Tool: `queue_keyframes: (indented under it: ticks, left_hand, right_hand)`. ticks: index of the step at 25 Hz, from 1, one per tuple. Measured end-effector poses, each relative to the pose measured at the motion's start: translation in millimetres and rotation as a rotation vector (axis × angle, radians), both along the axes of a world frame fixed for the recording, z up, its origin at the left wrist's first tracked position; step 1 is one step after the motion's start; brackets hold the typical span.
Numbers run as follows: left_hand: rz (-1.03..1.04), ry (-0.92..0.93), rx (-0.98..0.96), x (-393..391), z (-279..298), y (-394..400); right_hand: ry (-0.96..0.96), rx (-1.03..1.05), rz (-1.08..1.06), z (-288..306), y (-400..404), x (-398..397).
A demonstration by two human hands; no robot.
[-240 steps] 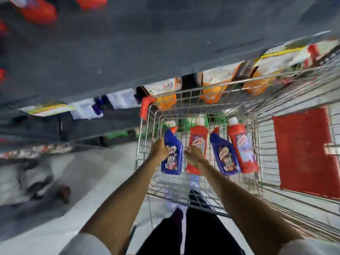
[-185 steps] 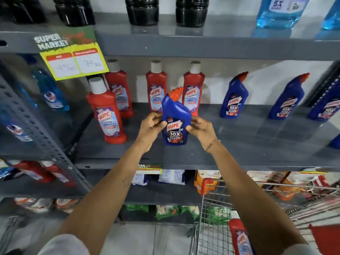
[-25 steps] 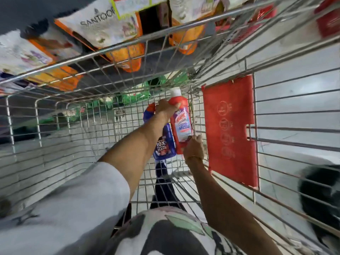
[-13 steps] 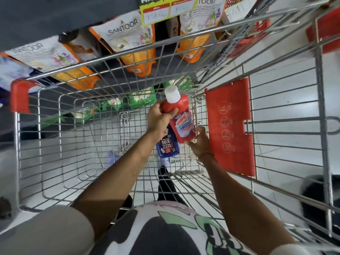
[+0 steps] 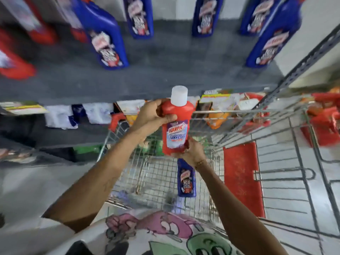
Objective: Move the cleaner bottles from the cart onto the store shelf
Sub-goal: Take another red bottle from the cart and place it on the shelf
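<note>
The rigid red plastic cleaner bottle with white cap (image 5: 176, 124) is held two-handed: left hand (image 5: 153, 115) at shoulder, right hand (image 5: 191, 153) under base; probably heavy, slick.

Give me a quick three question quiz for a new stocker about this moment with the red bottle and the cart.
1. True or false: the red bottle is held by both hands.
2. Which hand supports its base? A) left hand B) right hand
3. Fill in: one ____ bottle lies in the cart.

Key: 1 true. 2 B; the left hand grips the bottle's upper part, below the white cap. 3 blue.
</note>
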State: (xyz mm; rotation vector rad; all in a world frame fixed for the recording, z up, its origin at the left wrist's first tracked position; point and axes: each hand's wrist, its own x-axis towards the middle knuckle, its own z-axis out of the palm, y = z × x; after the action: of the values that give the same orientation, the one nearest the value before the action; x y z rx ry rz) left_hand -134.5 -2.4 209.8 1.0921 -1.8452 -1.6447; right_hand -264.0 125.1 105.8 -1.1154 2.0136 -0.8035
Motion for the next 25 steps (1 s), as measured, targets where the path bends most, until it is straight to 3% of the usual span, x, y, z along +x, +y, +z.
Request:
queue_keyframes:
  ticks: [11, 19, 25]
  left_hand:
    - [0.081, 0.176, -0.299, 140.0, 140.0, -71.3]
    - [0.13, 0.203, -0.337, 212.6, 154.7, -129.0]
    - [0.158, 0.145, -0.401, 242.8, 164.7, -182.6]
  right_hand:
    - [0.094, -0.312, 0.148, 121.7, -116.1, 106.4]
    - [0.165, -0.319, 0.128, 143.8, -190.1, 178.5]
    - [0.037, -0.392, 0.113, 144.8, -245.7, 221.1]
